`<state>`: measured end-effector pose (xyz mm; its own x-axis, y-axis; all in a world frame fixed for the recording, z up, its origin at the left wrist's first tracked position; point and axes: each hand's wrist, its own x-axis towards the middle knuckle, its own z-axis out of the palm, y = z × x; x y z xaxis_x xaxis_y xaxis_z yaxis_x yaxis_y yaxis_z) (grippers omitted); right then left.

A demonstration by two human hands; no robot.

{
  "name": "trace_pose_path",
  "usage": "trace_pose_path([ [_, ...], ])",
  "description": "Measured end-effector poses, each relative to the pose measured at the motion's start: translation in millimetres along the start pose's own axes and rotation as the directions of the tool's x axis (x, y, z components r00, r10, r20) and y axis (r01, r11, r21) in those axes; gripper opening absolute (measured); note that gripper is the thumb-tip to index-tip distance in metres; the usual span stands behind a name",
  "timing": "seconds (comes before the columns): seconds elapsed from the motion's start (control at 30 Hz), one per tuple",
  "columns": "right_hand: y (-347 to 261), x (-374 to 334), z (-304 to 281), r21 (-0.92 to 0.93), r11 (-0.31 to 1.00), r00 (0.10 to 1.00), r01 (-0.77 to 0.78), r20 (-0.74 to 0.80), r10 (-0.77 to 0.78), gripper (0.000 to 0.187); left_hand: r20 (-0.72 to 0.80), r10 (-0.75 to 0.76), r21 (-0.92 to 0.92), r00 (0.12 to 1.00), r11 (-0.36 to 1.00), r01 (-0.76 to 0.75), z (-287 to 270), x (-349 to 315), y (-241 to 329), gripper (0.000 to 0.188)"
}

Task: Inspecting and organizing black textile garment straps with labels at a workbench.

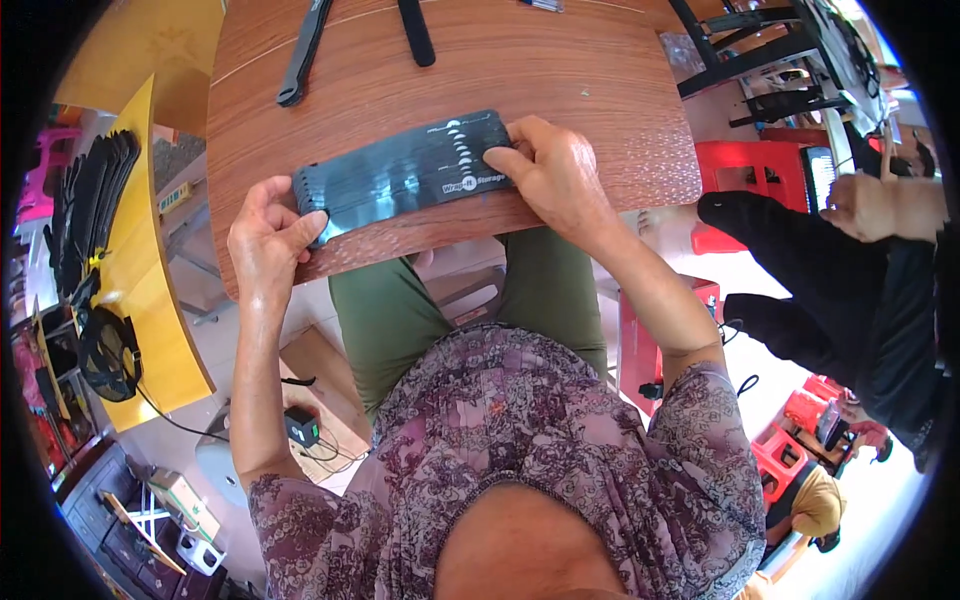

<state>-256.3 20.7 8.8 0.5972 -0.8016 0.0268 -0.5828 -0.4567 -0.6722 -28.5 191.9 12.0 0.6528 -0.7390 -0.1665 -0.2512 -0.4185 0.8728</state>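
Pinning a flat black strap pack [405, 172] to the wooden bench [560, 70], left hand [268, 240] fingers pinching its near end, right hand [555, 172] fingers pressing the far end, steadying it flat between them.

The strap pack [405, 172] is glossy black with white print. The table [560, 70] is reddish-brown woodgrain. The trousers [385, 310] are olive green; the blouse [530, 440] is purple-grey paisley.
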Motion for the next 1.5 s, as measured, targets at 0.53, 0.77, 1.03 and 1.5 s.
trace_pose_path([
  [0.53, -0.7, -13.7, -6.4, 0.077, 0.994, 0.996, -0.084, 0.047, 0.08, 0.023, 0.046, -0.003, -0.132, 0.999, 0.991, 0.009, 2.3, -8.9, -5.4, 0.05],
  [0.77, 2.9, -9.1, -1.8, 0.025, 0.999, 1.0, -0.023, 0.015, 0.023, 0.026, 0.028, 0.015, -0.027, 1.0, 1.0, -0.014, 2.2, -4.6, -6.9, 0.047],
  [1.03, -2.8, -9.2, -10.2, -0.178, 0.983, 0.995, 0.052, -0.078, -0.066, 0.025, -0.093, 0.221, 0.488, 0.971, 0.86, -0.149, -4.0, -9.8, 8.0, 0.049],
  [1.5, 12.3, -21.7, 9.0, -0.45, 0.746, 0.869, 0.491, 0.198, -0.453, 0.082, 0.347, 0.579, 0.641, 0.738, 0.428, -0.637, 11.4, -8.6, -31.0, 0.089],
])
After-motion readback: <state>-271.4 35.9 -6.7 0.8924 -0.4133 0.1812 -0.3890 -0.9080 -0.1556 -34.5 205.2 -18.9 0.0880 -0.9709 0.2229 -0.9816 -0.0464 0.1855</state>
